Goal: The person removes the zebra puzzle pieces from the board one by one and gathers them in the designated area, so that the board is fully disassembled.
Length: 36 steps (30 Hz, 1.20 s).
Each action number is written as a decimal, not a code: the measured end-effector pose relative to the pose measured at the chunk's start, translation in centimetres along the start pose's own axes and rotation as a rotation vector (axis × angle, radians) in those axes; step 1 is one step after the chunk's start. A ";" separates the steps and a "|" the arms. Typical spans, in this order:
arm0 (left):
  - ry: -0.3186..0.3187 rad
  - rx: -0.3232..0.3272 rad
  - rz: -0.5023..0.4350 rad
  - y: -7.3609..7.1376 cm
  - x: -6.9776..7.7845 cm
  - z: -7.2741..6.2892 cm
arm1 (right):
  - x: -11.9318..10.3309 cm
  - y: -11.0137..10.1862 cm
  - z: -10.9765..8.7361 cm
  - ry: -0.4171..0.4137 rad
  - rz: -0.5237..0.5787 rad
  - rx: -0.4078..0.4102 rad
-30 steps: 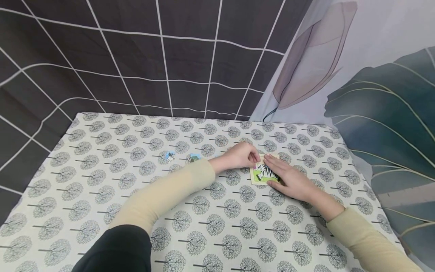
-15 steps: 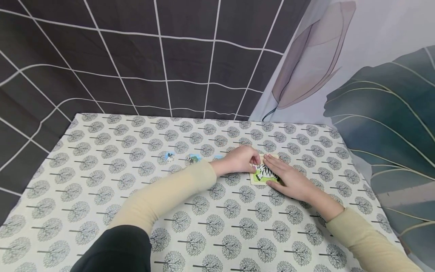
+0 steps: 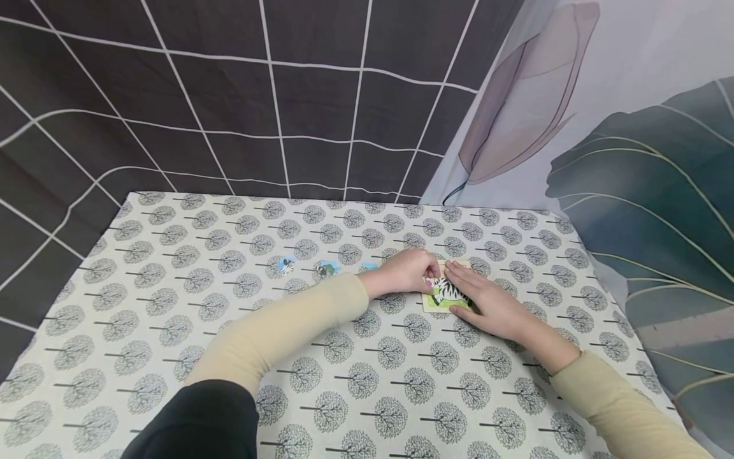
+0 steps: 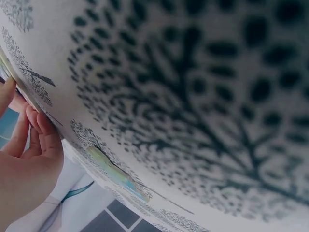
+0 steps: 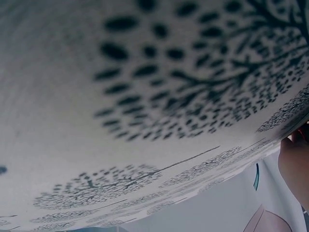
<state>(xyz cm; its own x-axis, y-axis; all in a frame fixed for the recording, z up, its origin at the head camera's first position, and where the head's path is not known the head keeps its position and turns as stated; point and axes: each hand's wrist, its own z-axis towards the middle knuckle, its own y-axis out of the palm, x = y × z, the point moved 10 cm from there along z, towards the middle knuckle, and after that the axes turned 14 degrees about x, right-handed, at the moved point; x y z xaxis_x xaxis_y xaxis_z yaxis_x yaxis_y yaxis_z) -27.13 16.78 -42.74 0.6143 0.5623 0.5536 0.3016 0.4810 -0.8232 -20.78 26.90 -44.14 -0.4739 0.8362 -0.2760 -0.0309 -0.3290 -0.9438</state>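
A small square zebra jigsaw board [image 3: 430,310] with a pale rim and green ground lies on the table. My left hand [image 3: 408,271] is at its left side, thumb and fingertips pinching a puzzle piece [image 3: 428,282] with a pink patch, mostly hidden by the fingers. Across the board's right part rests my right hand [image 3: 487,303], fingers extended over the zebra picture [image 3: 450,293]. In the left wrist view, the left hand [image 4: 36,159] has bent fingers at the board's edge. Only part of the right hand [image 5: 295,166] shows in the right wrist view.
Left of the board, loose puzzle pieces lie in a row: one with a zebra's head [image 3: 286,265], a blue and green one [image 3: 327,267], and a blue one [image 3: 369,264] partly behind the left wrist. The tablecloth [image 3: 367,357] has tree prints. A dark gridded curtain [image 3: 229,95] hangs behind.
My left hand has shifted slightly down along the board's left edge, and the pink-patched piece with it. The blue loose piece shows more beside the wrist. My right hand stays put.
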 end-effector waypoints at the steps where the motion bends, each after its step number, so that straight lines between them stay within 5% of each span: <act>1: -0.004 -0.002 -0.003 0.0 0.0 0.0 | 0.0 0.0 0.0 -0.001 0.000 0.000; 14: -0.059 -0.015 -0.034 0.4 -0.4 0.1 | 0.1 0.1 0.0 -0.010 0.001 0.009; 36: -0.024 0.031 -0.125 0.1 0.6 -0.2 | 0.1 0.0 -0.1 -0.014 -0.012 0.006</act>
<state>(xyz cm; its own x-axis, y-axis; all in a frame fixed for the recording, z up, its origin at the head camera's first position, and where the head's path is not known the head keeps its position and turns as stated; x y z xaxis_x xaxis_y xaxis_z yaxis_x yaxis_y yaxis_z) -26.59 16.99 -42.53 0.5554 0.5127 0.6547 0.3520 0.5683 -0.7437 -20.76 26.97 -44.18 -0.4860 0.8339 -0.2616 -0.0422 -0.3214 -0.9460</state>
